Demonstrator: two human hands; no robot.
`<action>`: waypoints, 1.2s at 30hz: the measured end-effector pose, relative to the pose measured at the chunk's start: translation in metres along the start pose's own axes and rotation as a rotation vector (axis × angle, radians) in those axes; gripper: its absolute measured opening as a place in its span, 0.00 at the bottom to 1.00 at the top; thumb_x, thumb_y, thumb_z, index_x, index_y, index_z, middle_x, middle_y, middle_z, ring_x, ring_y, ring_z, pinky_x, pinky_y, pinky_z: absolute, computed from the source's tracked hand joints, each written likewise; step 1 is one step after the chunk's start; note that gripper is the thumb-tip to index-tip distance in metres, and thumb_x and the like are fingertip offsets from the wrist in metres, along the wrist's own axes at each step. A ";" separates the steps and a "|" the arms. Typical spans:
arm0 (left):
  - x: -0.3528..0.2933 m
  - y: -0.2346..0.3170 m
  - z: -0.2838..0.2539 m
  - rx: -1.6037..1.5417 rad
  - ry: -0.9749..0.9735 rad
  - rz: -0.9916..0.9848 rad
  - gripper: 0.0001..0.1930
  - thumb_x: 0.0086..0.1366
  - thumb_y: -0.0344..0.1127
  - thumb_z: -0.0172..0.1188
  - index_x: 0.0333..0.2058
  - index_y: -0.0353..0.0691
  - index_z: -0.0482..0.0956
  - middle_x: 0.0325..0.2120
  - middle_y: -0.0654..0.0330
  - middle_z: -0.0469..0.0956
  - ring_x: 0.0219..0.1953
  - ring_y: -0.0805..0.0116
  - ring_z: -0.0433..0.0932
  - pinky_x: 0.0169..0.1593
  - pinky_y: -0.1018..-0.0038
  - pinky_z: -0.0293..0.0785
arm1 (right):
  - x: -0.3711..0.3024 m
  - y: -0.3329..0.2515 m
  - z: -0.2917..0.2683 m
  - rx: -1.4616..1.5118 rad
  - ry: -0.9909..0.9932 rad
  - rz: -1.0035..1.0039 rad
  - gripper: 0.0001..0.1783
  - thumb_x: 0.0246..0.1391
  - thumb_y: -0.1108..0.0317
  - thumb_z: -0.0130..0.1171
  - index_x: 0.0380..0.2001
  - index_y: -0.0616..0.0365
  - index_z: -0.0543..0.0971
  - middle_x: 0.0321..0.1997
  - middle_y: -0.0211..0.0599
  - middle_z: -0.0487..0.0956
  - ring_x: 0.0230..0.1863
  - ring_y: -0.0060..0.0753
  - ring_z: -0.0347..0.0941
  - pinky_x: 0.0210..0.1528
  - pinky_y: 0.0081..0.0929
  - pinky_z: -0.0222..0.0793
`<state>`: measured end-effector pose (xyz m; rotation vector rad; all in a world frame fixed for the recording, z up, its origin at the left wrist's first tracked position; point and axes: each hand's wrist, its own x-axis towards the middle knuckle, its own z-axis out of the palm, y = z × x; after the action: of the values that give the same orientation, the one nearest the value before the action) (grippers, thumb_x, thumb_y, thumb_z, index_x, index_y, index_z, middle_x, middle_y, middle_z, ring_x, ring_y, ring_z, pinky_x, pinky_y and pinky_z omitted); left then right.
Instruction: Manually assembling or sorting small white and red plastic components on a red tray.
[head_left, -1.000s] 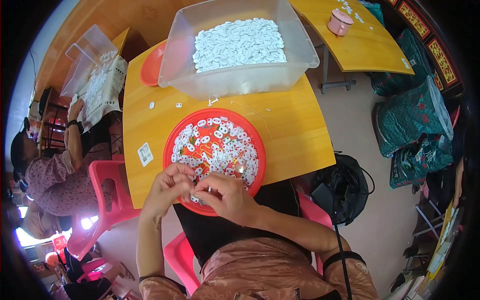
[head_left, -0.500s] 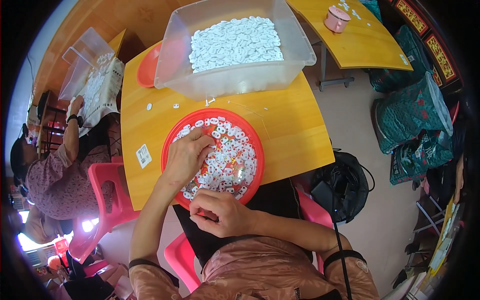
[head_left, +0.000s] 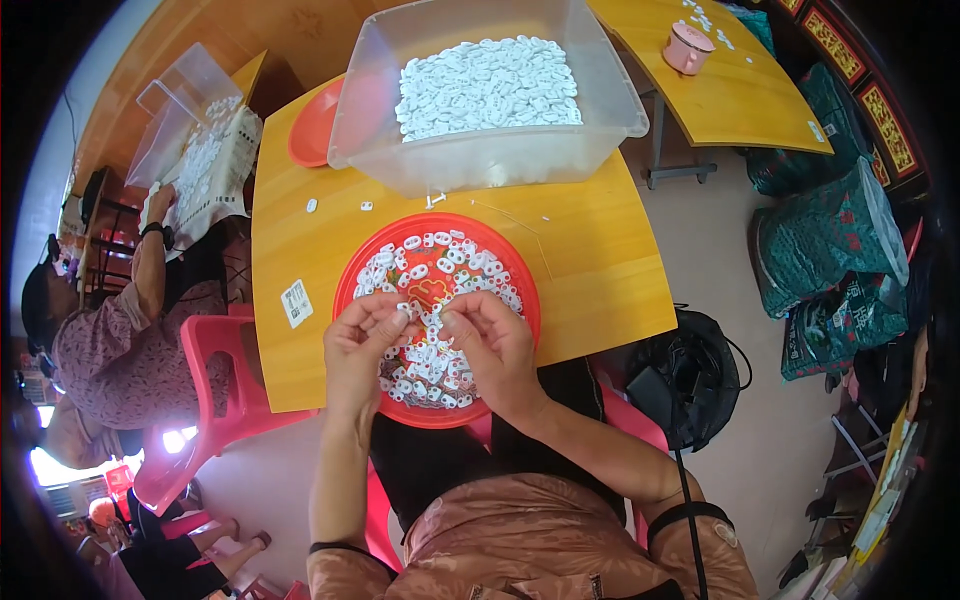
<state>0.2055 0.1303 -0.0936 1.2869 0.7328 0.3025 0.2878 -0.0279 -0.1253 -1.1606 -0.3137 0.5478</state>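
Over the round red tray my two hands face each other, a small gap between their fingertips. My left hand is closed in a pinch on a small white plastic piece. Thumb and fingers of my right hand are pressed together as well; whatever they hold is too small to make out. Beneath and around both hands, many small white two-holed plastic pieces lie scattered in the tray, whose patterned bottom shows in the middle.
A large clear plastic bin of white oval pieces stands behind the tray on the yellow table. Beside it is a red dish. A co-worker sits at left; green sacks and a black bag stand right.
My left hand has come back from among the pieces with one in its fingers. My right hand has risen from the near rim to meet it above the tray. The view has shifted slightly.
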 end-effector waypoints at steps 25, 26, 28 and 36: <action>-0.028 -0.017 0.005 -0.116 -0.001 0.043 0.09 0.68 0.25 0.67 0.46 0.32 0.83 0.36 0.56 0.87 0.36 0.70 0.86 0.44 0.77 0.83 | 0.000 0.008 0.000 0.070 -0.160 0.058 0.04 0.68 0.75 0.59 0.41 0.66 0.77 0.35 0.34 0.82 0.37 0.19 0.80 0.39 0.20 0.76; -0.028 -0.017 0.005 -0.115 -0.001 0.043 0.09 0.68 0.25 0.67 0.46 0.32 0.83 0.36 0.56 0.87 0.36 0.70 0.86 0.44 0.77 0.83 | 0.000 0.007 -0.001 0.072 -0.159 0.058 0.04 0.68 0.75 0.59 0.41 0.66 0.77 0.35 0.34 0.82 0.37 0.19 0.80 0.39 0.20 0.76; -0.028 -0.017 0.006 -0.085 0.006 0.055 0.09 0.68 0.24 0.67 0.46 0.32 0.83 0.36 0.56 0.86 0.36 0.71 0.86 0.43 0.77 0.83 | 0.001 0.005 -0.001 0.080 -0.170 0.055 0.04 0.68 0.75 0.59 0.41 0.66 0.77 0.35 0.34 0.82 0.37 0.19 0.80 0.39 0.20 0.77; -0.027 -0.017 0.011 -0.093 0.020 0.076 0.08 0.69 0.23 0.66 0.45 0.32 0.82 0.35 0.57 0.86 0.35 0.73 0.85 0.42 0.77 0.82 | 0.000 0.006 -0.003 0.027 -0.205 0.076 0.04 0.70 0.76 0.57 0.43 0.67 0.76 0.39 0.35 0.81 0.40 0.20 0.80 0.44 0.21 0.77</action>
<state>0.1893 0.1019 -0.0995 1.2266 0.6798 0.4070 0.2882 -0.0282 -0.1314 -1.0950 -0.4377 0.7384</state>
